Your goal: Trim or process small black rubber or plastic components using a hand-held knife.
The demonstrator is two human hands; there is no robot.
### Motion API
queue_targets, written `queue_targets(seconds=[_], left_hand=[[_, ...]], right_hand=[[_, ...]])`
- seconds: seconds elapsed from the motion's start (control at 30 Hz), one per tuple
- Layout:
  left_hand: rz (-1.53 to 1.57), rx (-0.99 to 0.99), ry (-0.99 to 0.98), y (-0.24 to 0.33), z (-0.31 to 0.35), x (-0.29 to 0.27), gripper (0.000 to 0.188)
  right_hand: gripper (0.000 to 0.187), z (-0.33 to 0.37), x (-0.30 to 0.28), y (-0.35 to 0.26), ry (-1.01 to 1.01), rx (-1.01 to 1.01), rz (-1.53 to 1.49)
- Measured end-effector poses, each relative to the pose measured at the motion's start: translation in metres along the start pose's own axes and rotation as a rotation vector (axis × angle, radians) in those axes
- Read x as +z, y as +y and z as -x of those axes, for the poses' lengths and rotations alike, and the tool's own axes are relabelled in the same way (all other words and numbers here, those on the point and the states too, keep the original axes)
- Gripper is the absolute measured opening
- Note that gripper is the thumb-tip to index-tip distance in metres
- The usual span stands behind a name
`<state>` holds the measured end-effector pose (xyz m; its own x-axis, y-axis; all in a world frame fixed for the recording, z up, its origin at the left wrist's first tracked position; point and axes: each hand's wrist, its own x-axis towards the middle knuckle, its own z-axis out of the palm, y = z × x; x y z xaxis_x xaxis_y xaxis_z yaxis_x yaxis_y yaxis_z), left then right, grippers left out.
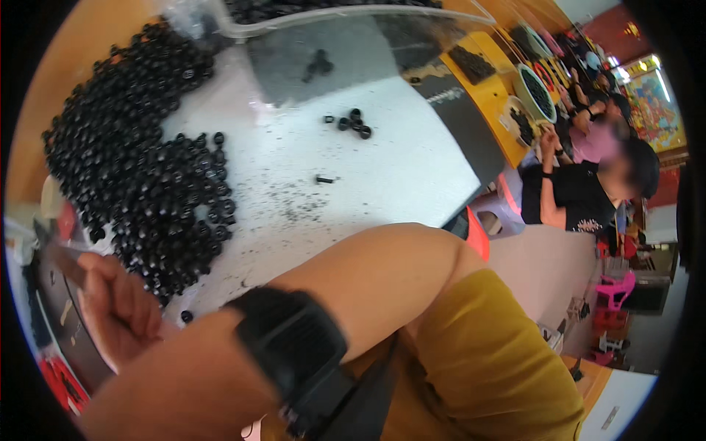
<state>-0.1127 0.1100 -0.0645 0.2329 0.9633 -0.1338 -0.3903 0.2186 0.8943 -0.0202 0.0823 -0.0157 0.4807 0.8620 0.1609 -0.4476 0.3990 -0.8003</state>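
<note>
My left hand [121, 309] is at the left, beside the lower end of a large pile of small black round parts [140, 147]. Its fingers are curled; what they hold, if anything, is blurred. My right arm [375, 272], with a black strapped-on device [301, 338], crosses the lower picture toward the lower left. I cannot make out the fingers of that hand. On the white work surface [397, 154] lie a small cluster of black parts [357, 123], a short black pin-like piece [323, 179] and scattered dark specks.
A clear plastic bin [353, 15] holding black pieces stands at the far edge. At right are a yellow table [496, 110], a white oval basin [535, 88] full of dark parts and a seated person in black [566, 198]. Pink chairs [616, 290] stand farther right.
</note>
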Motion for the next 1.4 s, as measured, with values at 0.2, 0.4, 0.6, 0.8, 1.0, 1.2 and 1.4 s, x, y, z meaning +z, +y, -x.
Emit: queue_targets(seconds=[0.2, 0.4, 0.6, 0.8, 1.0, 1.2, 1.4], left_hand=[[0.001, 0.088, 0.162, -0.019, -0.015, 0.016, 0.017], [0.186, 0.008, -0.073, 0.004, -0.012, 0.008, 0.015], [0.126, -0.004, -0.071, 0.002, -0.016, 0.008, 0.016], [0.093, -0.013, -0.076, 0.003, -0.017, 0.008, 0.017], [-0.005, -0.027, -0.115, -0.001, -0.014, 0.007, 0.017], [-0.087, -0.002, -0.182, -0.001, -0.011, 0.004, 0.014], [-0.133, -0.024, -0.271, 0.004, -0.007, 0.007, 0.008]], right_hand=[[0.016, -0.071, -0.069, -0.014, -0.909, 0.473, 0.313], [0.014, -0.106, -0.121, -0.004, -0.594, -0.12, 1.186], [0.014, -0.117, -0.14, 0.037, -0.681, -0.351, 1.586], [0.012, -0.123, -0.145, 0.029, -0.738, -0.296, 1.442], [0.008, -0.112, -0.136, 0.019, -0.701, 0.054, 1.045], [0.012, -0.082, -0.106, -0.006, -0.641, 0.388, 0.358], [0.017, -0.073, -0.106, -0.003, -0.677, 0.434, 0.165]])
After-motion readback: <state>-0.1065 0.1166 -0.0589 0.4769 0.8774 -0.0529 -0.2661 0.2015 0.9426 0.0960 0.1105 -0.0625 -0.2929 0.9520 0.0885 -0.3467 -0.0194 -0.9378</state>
